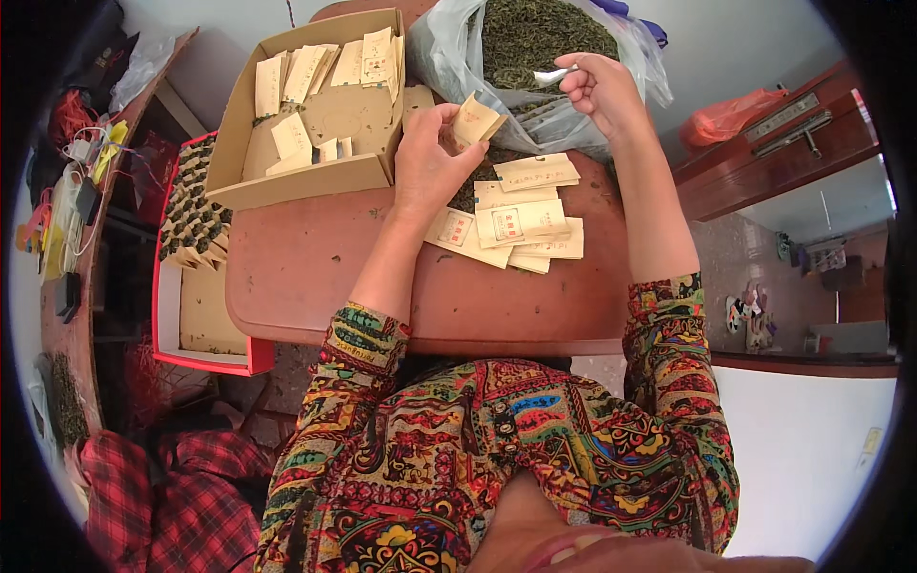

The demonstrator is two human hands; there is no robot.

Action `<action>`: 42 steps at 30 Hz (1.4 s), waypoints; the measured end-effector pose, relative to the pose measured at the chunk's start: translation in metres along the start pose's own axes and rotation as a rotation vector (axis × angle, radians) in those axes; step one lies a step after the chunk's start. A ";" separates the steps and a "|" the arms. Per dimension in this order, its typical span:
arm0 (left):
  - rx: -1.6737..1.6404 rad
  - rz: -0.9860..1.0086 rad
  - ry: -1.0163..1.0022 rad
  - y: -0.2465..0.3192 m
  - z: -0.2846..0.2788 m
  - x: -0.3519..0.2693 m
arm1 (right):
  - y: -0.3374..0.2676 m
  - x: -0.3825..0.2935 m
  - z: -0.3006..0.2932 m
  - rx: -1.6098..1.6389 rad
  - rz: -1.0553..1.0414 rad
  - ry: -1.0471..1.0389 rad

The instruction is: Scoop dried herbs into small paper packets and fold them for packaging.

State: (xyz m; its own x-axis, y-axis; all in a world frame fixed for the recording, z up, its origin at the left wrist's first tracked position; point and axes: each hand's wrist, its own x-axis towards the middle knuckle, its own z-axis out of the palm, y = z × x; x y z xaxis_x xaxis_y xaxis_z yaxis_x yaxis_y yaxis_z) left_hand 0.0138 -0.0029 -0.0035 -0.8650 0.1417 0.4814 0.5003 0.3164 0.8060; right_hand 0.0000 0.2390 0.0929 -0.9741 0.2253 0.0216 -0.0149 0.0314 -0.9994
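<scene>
My left hand (433,161) grips a small paper packet (476,120), its mouth spread towards the bag. In my right hand (602,89) is a white spoon (551,76), held over the dried tea leaves (544,36). These leaves fill a large clear plastic bag (448,43) at the table's far side. Below my hands, several flat paper packets (519,220) lie in an overlapping pile on the reddish-brown table (322,286). Some bear printing. Whether the held packet contains leaves is hidden from this angle.
An open cardboard box (308,183) with several packets (308,71) stands left on the table. Lower left, a red box (251,358) holds rows of leaf-filled packets (193,208). A cluttered side shelf (79,344) runs along the far left. A door with a handle (795,136) is at right.
</scene>
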 end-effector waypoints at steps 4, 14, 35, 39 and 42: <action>0.000 -0.002 0.006 -0.002 0.002 0.001 | -0.004 -0.010 0.007 -0.045 -0.011 -0.057; -0.011 -0.037 -0.028 0.002 0.000 0.001 | -0.001 -0.064 0.068 -0.785 -0.631 -0.071; -0.124 -0.048 0.013 -0.004 0.001 0.002 | 0.062 0.027 0.032 -0.537 -0.222 0.154; -0.107 -0.039 0.009 -0.003 0.001 0.002 | 0.059 0.026 0.026 -0.345 -0.114 0.145; -0.105 -0.041 -0.001 -0.002 0.002 0.003 | 0.054 0.029 0.017 -0.159 -0.017 0.195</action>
State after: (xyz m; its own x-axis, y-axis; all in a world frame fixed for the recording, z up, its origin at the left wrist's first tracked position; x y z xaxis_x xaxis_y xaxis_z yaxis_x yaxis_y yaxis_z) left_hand 0.0100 -0.0017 -0.0045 -0.8849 0.1320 0.4467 0.4656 0.2222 0.8566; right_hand -0.0324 0.2308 0.0392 -0.9119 0.4063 0.0583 0.0200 0.1860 -0.9823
